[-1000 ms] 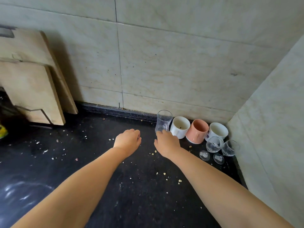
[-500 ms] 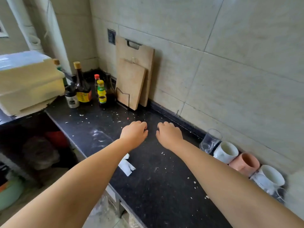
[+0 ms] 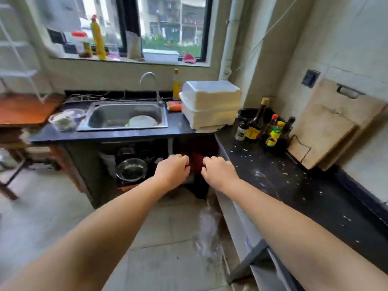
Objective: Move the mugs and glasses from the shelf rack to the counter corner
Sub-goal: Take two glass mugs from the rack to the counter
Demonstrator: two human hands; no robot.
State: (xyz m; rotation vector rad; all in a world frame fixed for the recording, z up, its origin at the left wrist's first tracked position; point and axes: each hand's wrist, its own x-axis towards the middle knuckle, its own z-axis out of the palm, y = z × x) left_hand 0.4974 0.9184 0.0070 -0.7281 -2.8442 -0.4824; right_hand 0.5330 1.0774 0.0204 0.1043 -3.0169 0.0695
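- Head view: both bare arms are reaching forward, side by side, over the pale tiled floor (image 3: 52,217).
- Left hand (image 3: 172,172) is hanging in the air with its fingers curled under, and it is holding nothing.
- Right hand (image 3: 218,172) is hanging just beside it, near the edge of the black speckled stone counter (image 3: 304,196); its fingers are curled under too and nothing is in them.
- Mugs and glasses of the task are not showing anywhere in this view, so I cannot tell where they are standing.
- White wire shelf rack (image 3: 19,51) is showing partly at the far left edge, blurred; I cannot tell what is standing on it.
- Two pale wooden cutting boards (image 3: 327,131) are leaning against the tiled wall at the right, on the black counter.
- Group of dark and yellow-labelled sauce bottles (image 3: 264,127) is standing just beside the boards, in the counter's angle.
- White foam box with a lid (image 3: 210,103) is sitting on the counter between the bottles and the stainless steel sink (image 3: 100,120).
- White plate (image 3: 141,121) is lying inside the sink, and a curved metal tap (image 3: 150,80) is rising behind it.
- Shiny steel bowl (image 3: 131,170) is sitting in the open space under the sink, well to the left of the left hand.
- Yellow plastic bottle (image 3: 97,36) is standing on the window sill, among other blurred items.
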